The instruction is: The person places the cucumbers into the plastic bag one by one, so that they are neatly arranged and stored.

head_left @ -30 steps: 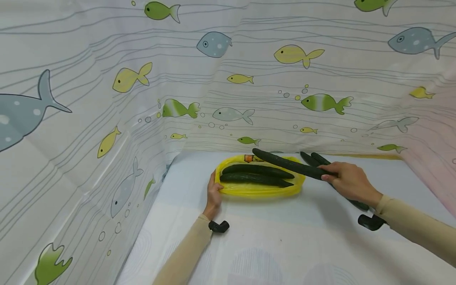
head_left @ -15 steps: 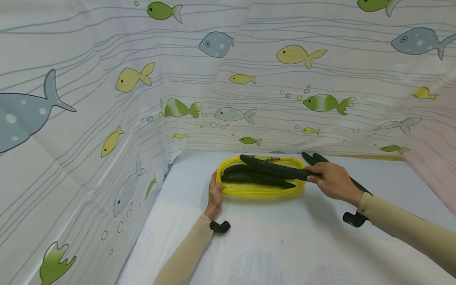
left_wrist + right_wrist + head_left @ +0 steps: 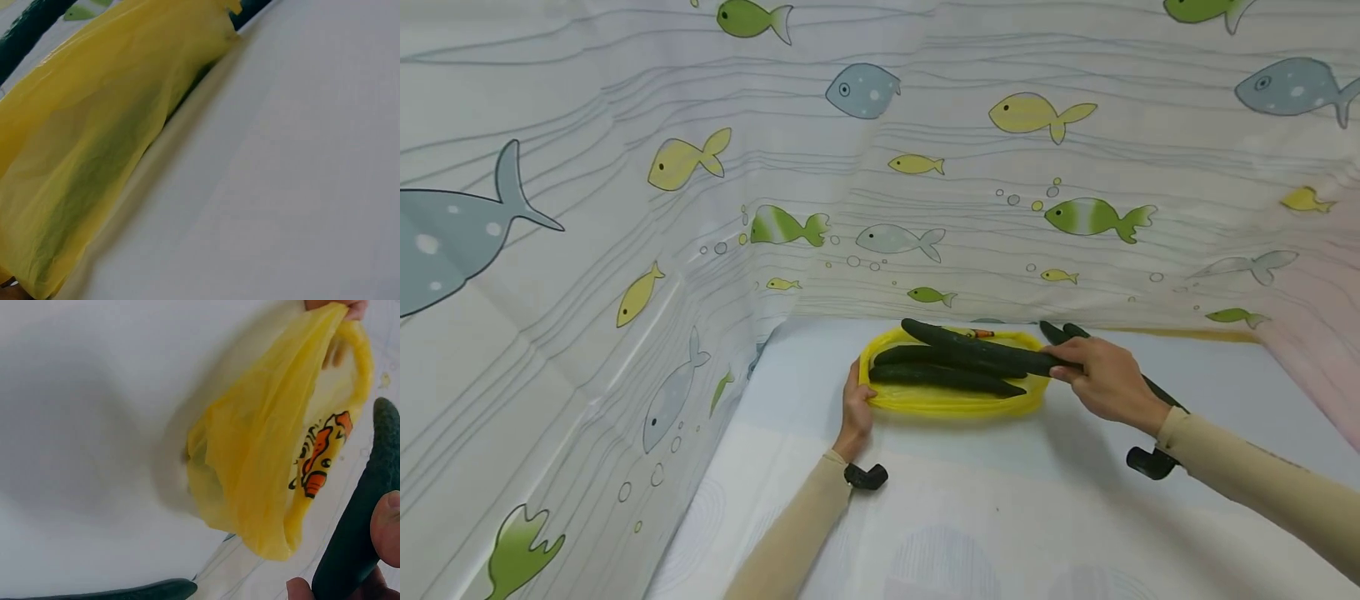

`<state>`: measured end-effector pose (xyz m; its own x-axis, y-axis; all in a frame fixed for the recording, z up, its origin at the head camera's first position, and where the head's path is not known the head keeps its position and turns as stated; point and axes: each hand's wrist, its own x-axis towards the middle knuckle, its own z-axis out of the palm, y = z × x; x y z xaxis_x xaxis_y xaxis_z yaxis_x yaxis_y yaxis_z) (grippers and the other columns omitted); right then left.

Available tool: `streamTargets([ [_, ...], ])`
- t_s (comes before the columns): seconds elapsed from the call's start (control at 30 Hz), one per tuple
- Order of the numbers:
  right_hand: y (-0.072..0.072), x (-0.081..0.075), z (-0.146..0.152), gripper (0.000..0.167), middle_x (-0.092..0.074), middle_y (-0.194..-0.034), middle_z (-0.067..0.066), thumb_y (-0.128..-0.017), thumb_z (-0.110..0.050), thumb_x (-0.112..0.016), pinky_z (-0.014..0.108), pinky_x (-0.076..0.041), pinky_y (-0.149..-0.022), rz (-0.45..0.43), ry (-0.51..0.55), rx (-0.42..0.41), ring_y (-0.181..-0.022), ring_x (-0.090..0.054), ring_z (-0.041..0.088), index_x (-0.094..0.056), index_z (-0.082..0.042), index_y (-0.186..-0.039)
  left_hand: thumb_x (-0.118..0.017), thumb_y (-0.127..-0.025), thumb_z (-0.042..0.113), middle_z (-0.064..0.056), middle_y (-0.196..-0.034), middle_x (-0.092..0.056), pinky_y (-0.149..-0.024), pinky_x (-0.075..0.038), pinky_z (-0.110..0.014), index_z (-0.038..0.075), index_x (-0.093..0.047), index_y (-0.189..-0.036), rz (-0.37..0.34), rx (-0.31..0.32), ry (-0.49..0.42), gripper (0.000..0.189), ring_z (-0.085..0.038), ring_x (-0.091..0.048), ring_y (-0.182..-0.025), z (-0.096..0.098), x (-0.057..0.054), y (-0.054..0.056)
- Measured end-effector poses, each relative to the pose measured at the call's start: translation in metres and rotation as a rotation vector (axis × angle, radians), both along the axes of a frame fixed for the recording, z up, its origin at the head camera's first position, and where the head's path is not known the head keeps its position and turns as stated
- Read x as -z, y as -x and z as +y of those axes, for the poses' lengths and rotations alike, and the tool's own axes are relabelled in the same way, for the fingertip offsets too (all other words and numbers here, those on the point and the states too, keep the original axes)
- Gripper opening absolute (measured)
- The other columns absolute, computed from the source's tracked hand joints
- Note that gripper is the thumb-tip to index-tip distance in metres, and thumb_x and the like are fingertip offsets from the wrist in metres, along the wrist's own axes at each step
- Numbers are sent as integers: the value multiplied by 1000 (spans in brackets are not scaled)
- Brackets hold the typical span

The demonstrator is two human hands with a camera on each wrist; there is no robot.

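A yellow plastic bag (image 3: 955,407) lies on the table with its mouth spread wide. My left hand (image 3: 856,408) grips its rim at the left end, thumb on the near side. Two dark green cucumbers (image 3: 936,378) lie side by side inside. With my right hand (image 3: 1108,383) I hold another cucumber (image 3: 973,348) by its right end; its length slants across the bag's opening and overlaps the ones inside. In the right wrist view, thumb and fingers (image 3: 387,528) wrap this cucumber, and an orange print (image 3: 319,459) shows on the bag.
More cucumbers (image 3: 1054,332) lie on the white table (image 3: 985,500) right of the bag, partly hidden behind my right hand. A fish-patterned sheet (image 3: 820,283) rises along the back and left side of the table.
My right hand has carried the cucumber left and lower, from the bag's right side to across its mouth. My left hand keeps its grip on the rim.
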<state>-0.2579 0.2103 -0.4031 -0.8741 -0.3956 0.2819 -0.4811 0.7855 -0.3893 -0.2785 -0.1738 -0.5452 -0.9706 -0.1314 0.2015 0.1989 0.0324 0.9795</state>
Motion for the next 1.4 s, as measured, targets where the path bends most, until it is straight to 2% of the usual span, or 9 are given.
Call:
streamTargets([
  [0.17, 2, 0, -5, 32, -78, -113, 15, -95, -9, -75, 38, -49, -71, 64, 11, -49, -98, -69, 33, -77, -4, -127, -35, -85, -3, -19, -174, -27, -131, -15, -55, -2, -25, -166, 14, 5, -9, 82, -36, -22, -162, -1, -3, 1],
  [0.47, 7, 16, -25, 30, -79, -108, 13, -91, -6, -77, 37, -52, -68, 198, -96, -130, -88, -64, 27, -80, -3, -121, -34, -82, -6, -22, -172, -31, -130, -17, -57, -3, -28, -165, 46, 20, -53, 83, -38, -25, -161, 0, 0, 1],
  [0.67, 14, 23, -40, 27, -79, -105, 12, -89, -5, -79, 37, -52, -66, 265, -98, -184, -85, -62, 25, -82, -3, -116, -34, -81, -6, -22, -170, -35, -130, -19, -57, -4, -29, -164, 53, 19, -32, 83, -40, -30, -158, -1, 0, 0],
  [0.97, 28, 37, -54, 28, -80, -107, 11, -90, -7, -79, 43, -57, -72, 189, -79, -189, -90, -66, 28, -82, -4, -118, -34, -83, -6, -19, -171, -33, -130, -18, -56, -2, -28, -165, 26, 6, 9, 83, -36, -27, -160, 0, 3, 3],
  [1.17, 34, 48, -60, 27, -81, -105, 11, -88, -8, -82, 46, -59, -73, 155, -76, -199, -91, -71, 30, -83, -5, -115, -33, -85, -5, -19, -173, -28, -131, -17, -55, -2, -25, -166, 7, -2, 45, 82, -35, -23, -162, 0, 0, 1],
  [1.3, 35, 54, -59, 25, -81, -103, 11, -87, -11, -84, 44, -58, -70, 120, -72, -197, -89, -71, 28, -84, -7, -112, -33, -84, -5, -18, -173, -29, -131, -18, -54, -1, -25, -167, 11, 4, 40, 83, -34, -25, -161, 0, -1, 1],
  [1.4, 35, 59, -57, 26, -82, -105, 10, -88, -14, -84, 40, -56, -68, 56, -78, -197, -88, -70, 27, -84, -8, -113, -32, -84, -6, -17, -173, -30, -131, -19, -54, 0, -25, -167, 7, 2, 33, 83, -33, -26, -160, 1, 0, 2],
])
